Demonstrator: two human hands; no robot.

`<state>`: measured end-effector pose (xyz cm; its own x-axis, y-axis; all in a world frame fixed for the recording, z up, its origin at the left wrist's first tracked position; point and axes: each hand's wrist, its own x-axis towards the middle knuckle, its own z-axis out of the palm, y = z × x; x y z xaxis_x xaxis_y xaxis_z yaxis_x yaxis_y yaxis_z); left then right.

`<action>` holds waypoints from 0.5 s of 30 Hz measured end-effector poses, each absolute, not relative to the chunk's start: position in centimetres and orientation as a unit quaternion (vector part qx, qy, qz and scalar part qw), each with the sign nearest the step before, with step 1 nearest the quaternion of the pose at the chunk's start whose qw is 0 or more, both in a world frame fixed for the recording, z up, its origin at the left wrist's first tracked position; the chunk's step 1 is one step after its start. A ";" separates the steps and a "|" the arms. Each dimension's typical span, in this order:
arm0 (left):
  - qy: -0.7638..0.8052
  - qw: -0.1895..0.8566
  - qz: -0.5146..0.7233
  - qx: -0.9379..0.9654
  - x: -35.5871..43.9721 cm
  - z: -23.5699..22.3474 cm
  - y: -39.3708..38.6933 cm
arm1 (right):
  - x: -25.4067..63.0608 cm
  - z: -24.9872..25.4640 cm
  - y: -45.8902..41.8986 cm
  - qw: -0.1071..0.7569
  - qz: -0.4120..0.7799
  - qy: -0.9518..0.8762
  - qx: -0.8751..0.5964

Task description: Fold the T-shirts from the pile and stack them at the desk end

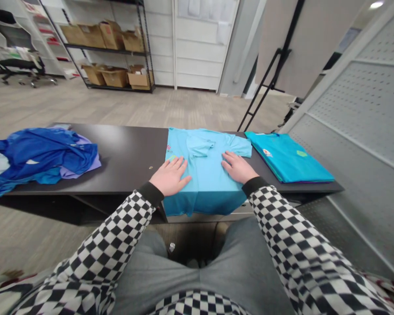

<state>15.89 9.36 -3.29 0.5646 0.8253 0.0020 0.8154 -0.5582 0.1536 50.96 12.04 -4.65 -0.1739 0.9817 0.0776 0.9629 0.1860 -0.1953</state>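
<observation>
A light blue T-shirt (205,168) lies across the dark table, one side folded inward so a sleeve rests on its body. Its lower part hangs over the front edge. My left hand (171,176) presses flat on the shirt's left side, fingers spread, beside a small green print. On the right side, my right hand (238,167) lies flat with its fingers stretched out, just below the other sleeve. Neither hand grips the cloth. Right of the shirt sits a neat stack of folded shirts (289,157), a bright blue one on top.
A crumpled pile of blue and purple clothes (46,153) covers the left end of the dark table (128,153). Beyond stands a shelf with cardboard boxes (114,76). A perforated grey panel (364,118) rises at the right, near a black stand (262,92).
</observation>
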 end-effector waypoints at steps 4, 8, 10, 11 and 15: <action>0.466 0.075 0.027 0.881 14.7 -3.0 9.5 | 51.3 -4.7 11.9 0.092 0.048 -0.765 -0.636; 0.469 0.077 0.030 0.880 13.8 -3.1 9.7 | 51.1 -4.4 11.9 0.092 0.048 -0.761 -0.640; 0.468 0.076 0.036 0.880 13.6 -3.2 9.6 | 51.0 -4.4 11.9 0.091 0.048 -0.760 -0.642; 0.468 0.076 0.038 0.880 13.5 -3.2 9.5 | 51.0 -4.4 11.9 0.091 0.048 -0.760 -0.642; 0.480 0.085 0.033 0.873 13.7 -2.8 9.0 | 51.0 -4.4 11.9 0.091 0.044 -0.762 -0.639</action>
<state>13.66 9.02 -2.83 0.5370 0.8432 -0.0239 0.8321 -0.5249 0.1789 51.01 11.92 -4.38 -0.1658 0.9827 0.0830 0.9668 0.1786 -0.1830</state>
